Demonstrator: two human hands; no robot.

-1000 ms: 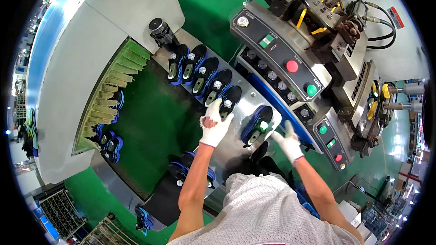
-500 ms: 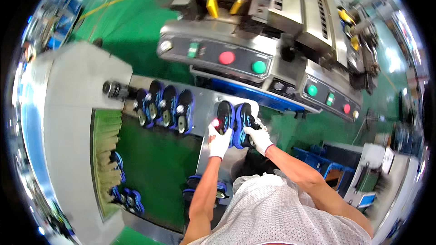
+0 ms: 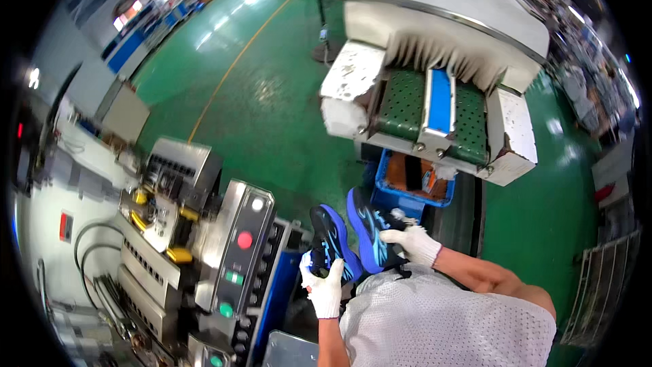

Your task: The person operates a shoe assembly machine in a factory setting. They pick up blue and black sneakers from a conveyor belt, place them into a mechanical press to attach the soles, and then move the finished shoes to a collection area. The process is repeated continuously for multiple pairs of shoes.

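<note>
Green factory floor (image 3: 272,115) surrounds the station. Left hand (image 3: 324,290) has its grip closed on one black-and-blue sports shoe (image 3: 333,245); right hand (image 3: 412,242) clasps the second black-and-blue shoe (image 3: 370,231) — both lifted clear, neither set down. Ahead: blue plastic crate (image 3: 407,194) below a green-belted conveyor machine (image 3: 435,105). Grey control panel with coloured buttons (image 3: 241,258) crowds the left side.

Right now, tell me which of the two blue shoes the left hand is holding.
The left hand grips the darker, black-and-blue shoe nearer the control panel. The brighter blue shoe beside it sits under the right hand.
</note>
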